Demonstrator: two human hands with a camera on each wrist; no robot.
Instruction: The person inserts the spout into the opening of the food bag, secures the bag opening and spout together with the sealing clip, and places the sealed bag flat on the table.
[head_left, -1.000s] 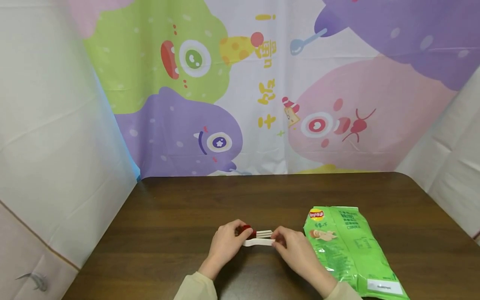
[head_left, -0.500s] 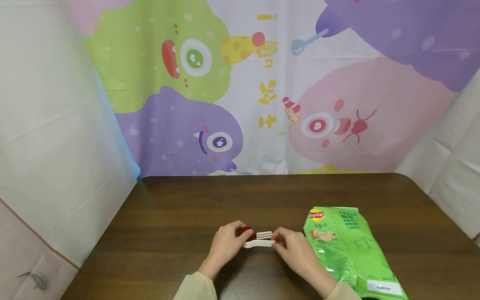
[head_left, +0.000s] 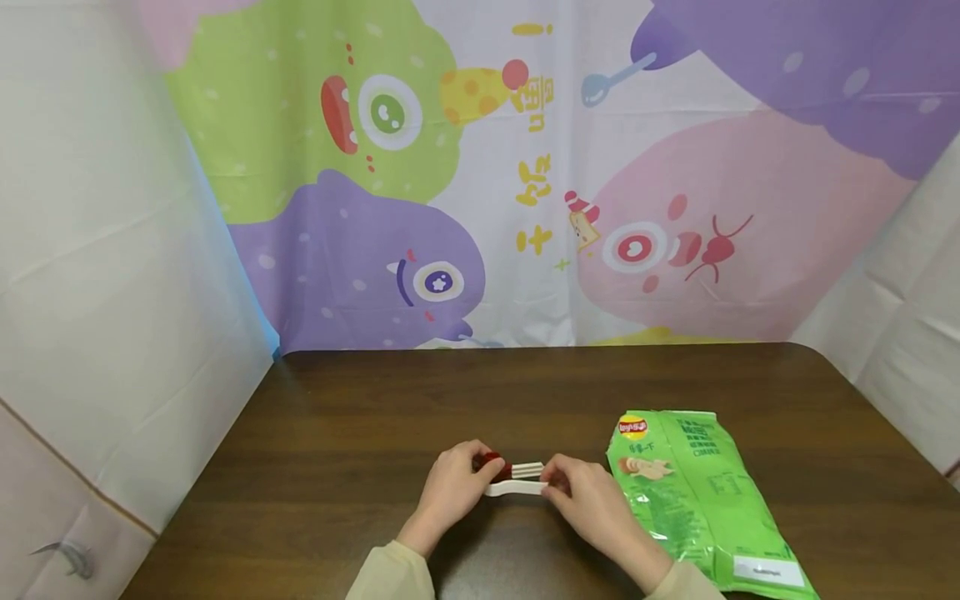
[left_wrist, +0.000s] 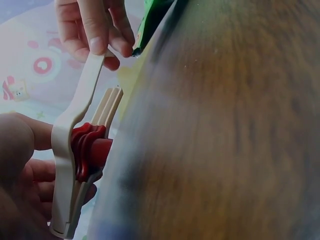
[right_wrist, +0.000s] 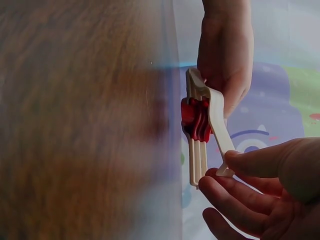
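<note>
A cream-white bag clip (head_left: 519, 487) with a red ribbed spout piece (left_wrist: 90, 145) is held over the table between both hands. Its two long arms join at one end and stand apart at the other. My left hand (head_left: 450, 487) grips the joined end, with the thumb along the near side. The thumb and fingertips of my right hand (head_left: 592, 504) pinch the free tip of the smooth arm. In the right wrist view, the grooved arm (right_wrist: 198, 162) reaches close to the right fingertips. The left fingers partly hide the red piece in the head view.
A green chip bag (head_left: 708, 500) lies on the dark wooden table (head_left: 360, 417), just right of my right hand. Behind the far edge hangs a cartoon-printed curtain (head_left: 517, 308). Pale cloth (head_left: 112, 208) covers the left side.
</note>
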